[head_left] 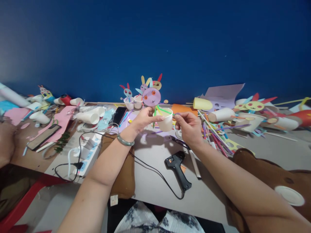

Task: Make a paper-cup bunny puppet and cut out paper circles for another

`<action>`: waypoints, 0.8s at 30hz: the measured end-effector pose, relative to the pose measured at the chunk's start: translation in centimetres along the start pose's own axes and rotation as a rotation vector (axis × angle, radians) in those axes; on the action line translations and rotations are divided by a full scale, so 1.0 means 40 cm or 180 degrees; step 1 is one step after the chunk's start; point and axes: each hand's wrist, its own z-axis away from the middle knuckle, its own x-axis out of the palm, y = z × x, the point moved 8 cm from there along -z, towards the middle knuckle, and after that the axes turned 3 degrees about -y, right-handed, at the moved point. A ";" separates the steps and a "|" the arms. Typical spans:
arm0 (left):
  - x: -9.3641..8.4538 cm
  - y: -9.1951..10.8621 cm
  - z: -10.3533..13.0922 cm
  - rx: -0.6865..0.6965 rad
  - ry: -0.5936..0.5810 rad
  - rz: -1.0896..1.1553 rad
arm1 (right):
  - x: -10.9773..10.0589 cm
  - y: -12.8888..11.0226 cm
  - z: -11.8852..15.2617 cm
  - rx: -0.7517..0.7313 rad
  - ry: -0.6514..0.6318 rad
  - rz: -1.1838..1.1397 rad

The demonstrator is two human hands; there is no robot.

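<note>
My left hand (143, 119) grips a white paper cup (166, 123) by its left side, holding it upright above the table. A round purple paper face (152, 97) with orange eyes and a light-blue ear stands over the cup. Green pipe cleaners (159, 108) run from below the face and across the cup's rim. At the cup's right, my right hand (190, 127) is closed, its thumb and forefinger pinching the end of a pipe cleaner, with a bit of purple at the fingertips. Below the hands lies a black hot glue gun (178, 171).
Finished cup figures (128, 100) stand by the blue wall. Loose pipe cleaners (216, 137) lie right, near a brown bear-shaped item (262, 181). A power strip (91, 153), its black cord and a brown pouch (127, 178) lie left. Another person's arm (6, 142) shows far left.
</note>
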 end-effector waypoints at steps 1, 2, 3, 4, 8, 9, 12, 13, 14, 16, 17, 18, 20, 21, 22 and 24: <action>0.003 0.001 -0.001 0.0010 -0.0031 -0.0008 | 0.000 -0.002 0.003 -0.0008 0.0022 0.0010; 0.006 0.001 -0.001 0.0021 -0.0054 -0.0024 | 0.000 -0.004 0.005 -0.0021 0.0048 0.0020; 0.008 0.001 -0.001 0.0031 -0.0060 -0.0045 | 0.000 -0.006 0.007 -0.0036 0.0067 0.0034; 0.009 0.001 -0.001 0.0039 -0.0052 -0.0059 | 0.001 -0.008 0.009 -0.0056 0.0080 0.0042; 0.002 -0.001 -0.001 0.0094 0.0030 -0.0095 | 0.001 0.002 0.009 -0.0088 0.0069 -0.0018; -0.001 -0.002 -0.001 0.0103 0.0049 -0.0107 | 0.001 0.006 0.008 -0.0082 0.0053 -0.0036; -0.011 -0.004 -0.001 0.0109 0.0119 -0.0128 | 0.002 0.018 0.005 -0.0046 -0.0025 -0.0078; -0.013 -0.004 -0.001 0.0124 0.0131 -0.0113 | 0.002 0.021 0.005 -0.0029 -0.0048 -0.0100; -0.015 -0.002 -0.001 0.0144 0.0139 -0.0095 | 0.002 0.022 0.004 -0.0006 -0.0071 -0.0125; -0.017 0.001 -0.001 0.0172 0.0165 -0.0066 | 0.004 0.024 0.003 0.0052 -0.0123 -0.0168; -0.017 0.002 0.000 0.0174 0.0178 -0.0050 | 0.005 0.025 0.003 0.0079 -0.0144 -0.0185; -0.018 0.002 0.001 0.0166 0.0191 -0.0037 | 0.006 0.026 0.002 0.0104 -0.0156 -0.0196; -0.016 0.002 0.002 0.0135 0.0199 -0.0038 | 0.006 0.028 0.000 0.0137 -0.0161 -0.0211; -0.015 0.002 0.003 0.0122 0.0192 -0.0052 | 0.005 0.029 0.000 0.0146 -0.0153 -0.0224; -0.012 0.003 0.004 0.0116 0.0176 -0.0070 | 0.005 0.029 -0.001 0.0150 -0.0144 -0.0239; -0.006 0.005 0.005 0.0149 0.0116 -0.0105 | 0.006 0.029 -0.002 0.0148 -0.0150 -0.0237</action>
